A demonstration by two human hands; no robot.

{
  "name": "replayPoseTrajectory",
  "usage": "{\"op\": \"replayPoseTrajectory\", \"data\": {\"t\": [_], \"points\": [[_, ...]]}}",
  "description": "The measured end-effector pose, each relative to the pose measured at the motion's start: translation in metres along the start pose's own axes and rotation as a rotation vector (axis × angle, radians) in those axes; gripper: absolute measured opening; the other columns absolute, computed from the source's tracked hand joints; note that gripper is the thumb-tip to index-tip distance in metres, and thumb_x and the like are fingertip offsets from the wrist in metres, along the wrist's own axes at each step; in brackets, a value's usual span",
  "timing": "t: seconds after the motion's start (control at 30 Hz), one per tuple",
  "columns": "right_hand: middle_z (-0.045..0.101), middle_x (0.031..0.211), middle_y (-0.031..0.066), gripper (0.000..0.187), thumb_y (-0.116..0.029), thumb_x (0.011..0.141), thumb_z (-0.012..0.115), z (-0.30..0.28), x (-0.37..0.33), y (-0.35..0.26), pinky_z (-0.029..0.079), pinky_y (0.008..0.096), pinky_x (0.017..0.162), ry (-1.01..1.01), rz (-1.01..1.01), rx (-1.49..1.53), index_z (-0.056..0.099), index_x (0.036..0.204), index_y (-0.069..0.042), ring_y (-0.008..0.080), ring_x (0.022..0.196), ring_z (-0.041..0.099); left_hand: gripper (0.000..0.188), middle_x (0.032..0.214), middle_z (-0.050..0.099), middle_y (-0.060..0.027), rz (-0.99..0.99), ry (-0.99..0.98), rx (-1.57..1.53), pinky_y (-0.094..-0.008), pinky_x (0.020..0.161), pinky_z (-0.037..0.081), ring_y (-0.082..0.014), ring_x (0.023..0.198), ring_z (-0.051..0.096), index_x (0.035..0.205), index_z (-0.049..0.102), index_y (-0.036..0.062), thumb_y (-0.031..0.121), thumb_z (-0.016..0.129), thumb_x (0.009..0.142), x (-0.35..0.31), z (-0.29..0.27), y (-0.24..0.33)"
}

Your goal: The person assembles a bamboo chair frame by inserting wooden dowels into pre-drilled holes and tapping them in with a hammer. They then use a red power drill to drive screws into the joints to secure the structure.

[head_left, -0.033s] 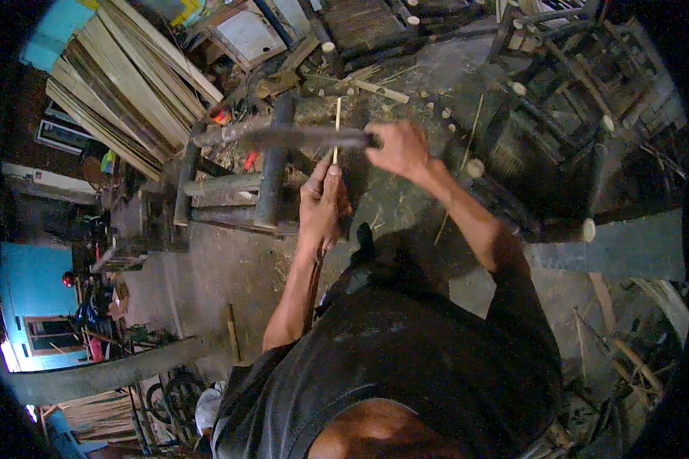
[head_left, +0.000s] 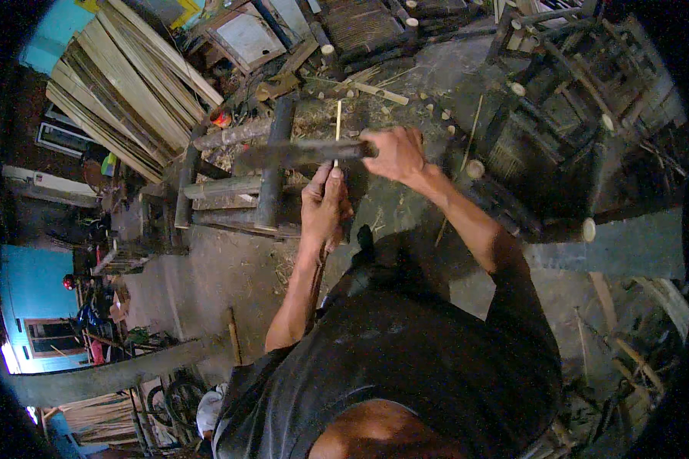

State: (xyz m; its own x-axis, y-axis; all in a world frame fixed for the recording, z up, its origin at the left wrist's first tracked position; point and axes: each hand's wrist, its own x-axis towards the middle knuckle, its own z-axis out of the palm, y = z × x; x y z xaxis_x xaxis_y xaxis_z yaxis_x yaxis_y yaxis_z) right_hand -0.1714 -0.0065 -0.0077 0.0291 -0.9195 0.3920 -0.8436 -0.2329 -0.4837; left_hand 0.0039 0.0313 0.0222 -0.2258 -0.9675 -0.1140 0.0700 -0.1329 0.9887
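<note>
Littered grey workshop floor (head_left: 214,283) surrounds a low frame of round, dark wooden poles (head_left: 271,176). Left forearm (head_left: 295,287) reaches forward; the left hand (head_left: 323,210) pinches a thin, pale wooden strip (head_left: 339,115) pointing away from the body. Right forearm (head_left: 475,218) angles inward from a bent elbow; the right hand (head_left: 396,155) is fisted around a dark, long-bladed knife (head_left: 283,156). Its blurred blade crosses the strip just beyond the left fingertips; contact cannot be confirmed.

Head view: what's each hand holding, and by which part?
Right hand: a bladed tool, by its right end; left hand: a thin pale strip, by its lower end.
</note>
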Motion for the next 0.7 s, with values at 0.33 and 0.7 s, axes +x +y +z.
{"op": "replayPoseTrajectory", "data": {"t": [0.33, 0.7], "points": [[0.067, 0.080, 0.0138, 0.030, -0.033, 0.071, 0.065, -0.003, 0.032, 0.094, 0.051, 0.0443, 0.067, 0.060, 0.338, -0.023, 0.070, 0.093, -0.014, 0.0342, 0.071, 0.064, 0.045, 0.059, 0.036, 0.0062, -0.101, -0.058, -0.103, -0.0207, 0.041, 0.031, -0.0037, 0.046, 0.033, 0.133, 0.044, 0.0069, 0.029, 0.051, 0.095, -0.056, -0.021, 0.001], [0.067, 0.085, 0.0168, 0.043, -0.038, 0.067, 0.068, -0.008, 0.020, -0.001, 0.052, 0.0441, 0.070, -0.156, 0.003, -0.081, 0.067, 0.105, -0.019, 0.0338, 0.079, 0.065, 0.041, 0.059, 0.036, 0.0058, -0.043, -0.061, -0.153, -0.0202, 0.043, 0.033, -0.0035, 0.047, 0.034, 0.122, 0.053, 0.0027, 0.034, 0.049, 0.095, -0.035, -0.023, -0.004]]}}
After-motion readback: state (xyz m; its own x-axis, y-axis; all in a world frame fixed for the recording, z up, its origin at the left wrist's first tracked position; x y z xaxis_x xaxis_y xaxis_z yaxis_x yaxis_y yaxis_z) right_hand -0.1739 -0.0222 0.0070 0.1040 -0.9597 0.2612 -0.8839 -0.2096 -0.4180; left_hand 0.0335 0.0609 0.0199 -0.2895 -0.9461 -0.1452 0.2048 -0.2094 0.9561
